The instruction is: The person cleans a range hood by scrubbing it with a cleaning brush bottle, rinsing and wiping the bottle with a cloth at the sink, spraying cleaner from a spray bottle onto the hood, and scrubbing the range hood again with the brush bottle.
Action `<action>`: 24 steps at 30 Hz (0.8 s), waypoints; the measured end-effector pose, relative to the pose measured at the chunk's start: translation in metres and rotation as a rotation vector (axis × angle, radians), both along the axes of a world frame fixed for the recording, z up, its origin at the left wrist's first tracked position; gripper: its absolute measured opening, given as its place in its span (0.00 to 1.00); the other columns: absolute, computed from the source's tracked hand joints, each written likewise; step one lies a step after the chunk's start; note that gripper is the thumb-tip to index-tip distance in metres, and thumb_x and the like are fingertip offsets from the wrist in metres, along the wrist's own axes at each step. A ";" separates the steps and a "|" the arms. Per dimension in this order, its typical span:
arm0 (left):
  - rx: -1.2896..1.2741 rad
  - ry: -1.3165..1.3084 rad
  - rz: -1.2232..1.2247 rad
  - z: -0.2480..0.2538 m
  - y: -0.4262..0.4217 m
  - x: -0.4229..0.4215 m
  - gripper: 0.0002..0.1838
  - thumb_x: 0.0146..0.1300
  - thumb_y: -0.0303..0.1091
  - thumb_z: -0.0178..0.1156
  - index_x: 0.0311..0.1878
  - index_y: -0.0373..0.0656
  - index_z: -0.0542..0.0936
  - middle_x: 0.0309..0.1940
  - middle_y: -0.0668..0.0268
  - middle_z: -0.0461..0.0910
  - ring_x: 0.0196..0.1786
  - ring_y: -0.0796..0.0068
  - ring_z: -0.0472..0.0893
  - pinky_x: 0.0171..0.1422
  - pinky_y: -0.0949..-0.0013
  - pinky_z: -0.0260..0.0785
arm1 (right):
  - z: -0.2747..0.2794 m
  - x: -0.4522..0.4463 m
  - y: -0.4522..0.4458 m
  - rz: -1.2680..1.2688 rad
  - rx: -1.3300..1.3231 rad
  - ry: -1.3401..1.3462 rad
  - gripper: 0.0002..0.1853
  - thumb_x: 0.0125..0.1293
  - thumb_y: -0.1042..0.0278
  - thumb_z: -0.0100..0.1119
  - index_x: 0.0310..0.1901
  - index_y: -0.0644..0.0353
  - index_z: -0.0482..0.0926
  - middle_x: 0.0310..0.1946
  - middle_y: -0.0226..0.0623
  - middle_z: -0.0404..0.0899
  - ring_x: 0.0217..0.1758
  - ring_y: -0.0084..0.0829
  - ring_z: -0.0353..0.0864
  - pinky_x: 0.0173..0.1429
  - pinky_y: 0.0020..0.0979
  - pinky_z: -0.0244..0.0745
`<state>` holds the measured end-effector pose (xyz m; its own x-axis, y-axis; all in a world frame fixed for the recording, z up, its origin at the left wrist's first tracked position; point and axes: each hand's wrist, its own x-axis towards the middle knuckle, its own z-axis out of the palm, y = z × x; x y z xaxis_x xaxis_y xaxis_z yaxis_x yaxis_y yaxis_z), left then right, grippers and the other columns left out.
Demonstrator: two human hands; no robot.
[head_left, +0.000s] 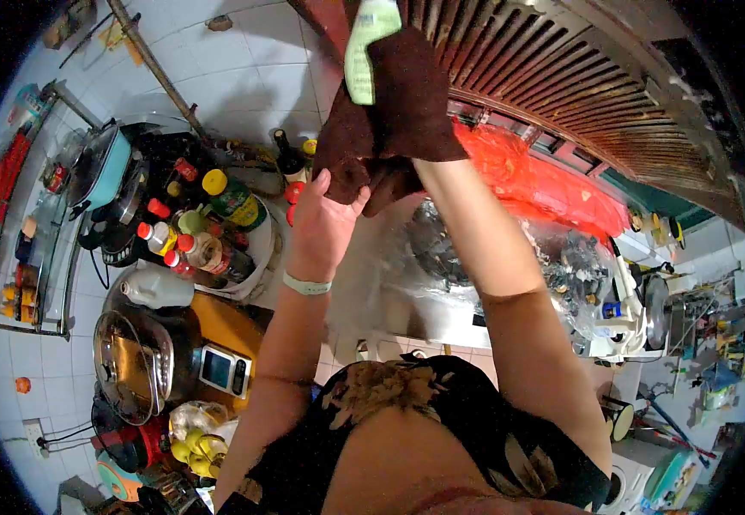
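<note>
The left hand [325, 223], fingers nearly closed, pinches the dark brown cloth [342, 142] before the slatted range hood [535, 81], where the pale green package [362, 64] against it could drop if the fabric slides (the covered right hand's [415, 103] grip I cannot tell).
</note>
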<state>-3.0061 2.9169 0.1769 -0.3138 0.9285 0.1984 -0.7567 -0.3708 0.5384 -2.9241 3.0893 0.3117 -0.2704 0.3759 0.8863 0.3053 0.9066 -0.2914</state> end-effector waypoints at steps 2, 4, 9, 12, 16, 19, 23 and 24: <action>-0.093 0.094 0.061 0.006 0.003 -0.003 0.18 0.73 0.39 0.49 0.62 0.43 0.71 0.60 0.67 0.75 0.60 0.71 0.73 0.69 0.54 0.61 | -0.030 -0.017 0.015 0.045 -0.159 0.008 0.17 0.46 0.74 0.65 0.42 0.57 0.80 0.41 0.48 0.78 0.48 0.48 0.79 0.46 0.44 0.77; -0.123 -0.053 -0.069 0.021 0.007 -0.003 0.19 0.74 0.38 0.48 0.62 0.41 0.71 0.60 0.64 0.75 0.59 0.71 0.74 0.67 0.61 0.65 | -0.050 -0.030 0.026 -0.051 -0.355 -0.145 0.15 0.49 0.72 0.65 0.42 0.57 0.81 0.40 0.48 0.79 0.47 0.47 0.81 0.45 0.44 0.78; -0.090 -0.097 -0.089 -0.007 0.041 -0.021 0.19 0.74 0.38 0.48 0.63 0.41 0.71 0.60 0.64 0.75 0.57 0.71 0.75 0.64 0.64 0.68 | -0.115 -0.062 0.061 -0.141 -0.223 -0.199 0.15 0.66 0.58 0.53 0.42 0.62 0.79 0.33 0.48 0.83 0.37 0.45 0.85 0.38 0.42 0.77; -0.099 -0.087 -0.110 -0.010 0.053 -0.031 0.17 0.74 0.40 0.49 0.60 0.43 0.72 0.57 0.66 0.76 0.56 0.72 0.75 0.63 0.65 0.68 | -0.121 -0.062 0.074 -0.077 -0.519 -0.584 0.30 0.42 0.61 0.74 0.51 0.57 0.78 0.49 0.46 0.80 0.55 0.44 0.80 0.55 0.41 0.77; -0.115 -0.124 -0.064 0.001 0.041 -0.033 0.18 0.73 0.40 0.50 0.60 0.41 0.72 0.55 0.65 0.78 0.55 0.69 0.76 0.64 0.64 0.68 | -0.107 -0.054 0.084 -0.120 -0.267 -0.818 0.54 0.17 0.53 0.83 0.58 0.54 0.74 0.54 0.43 0.78 0.60 0.44 0.77 0.62 0.37 0.75; -0.117 -0.206 -0.059 0.030 0.018 -0.031 0.18 0.71 0.40 0.52 0.59 0.41 0.74 0.53 0.62 0.80 0.54 0.67 0.78 0.62 0.64 0.69 | -0.058 -0.036 0.051 0.002 -0.195 -0.741 0.57 0.15 0.56 0.82 0.60 0.54 0.71 0.52 0.42 0.78 0.58 0.44 0.78 0.60 0.37 0.76; -0.025 -0.202 -0.068 0.065 -0.012 -0.023 0.19 0.68 0.39 0.55 0.58 0.42 0.75 0.53 0.61 0.80 0.54 0.66 0.79 0.60 0.64 0.70 | 0.005 -0.007 0.013 0.050 -0.207 -0.684 0.57 0.13 0.59 0.81 0.60 0.55 0.71 0.51 0.44 0.78 0.56 0.47 0.78 0.58 0.39 0.76; 0.001 -0.195 -0.071 0.073 -0.018 -0.020 0.19 0.68 0.39 0.55 0.58 0.42 0.76 0.53 0.61 0.80 0.54 0.66 0.79 0.60 0.64 0.70 | 0.026 0.005 -0.001 0.056 -0.136 -0.618 0.57 0.14 0.59 0.81 0.59 0.55 0.71 0.51 0.44 0.78 0.56 0.47 0.79 0.57 0.39 0.76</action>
<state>-3.0264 2.8992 0.2501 -0.2797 0.9496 0.1414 -0.8710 -0.3129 0.3787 -2.9193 3.0880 0.3375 -0.7394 0.4444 0.5057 0.4071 0.8934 -0.1898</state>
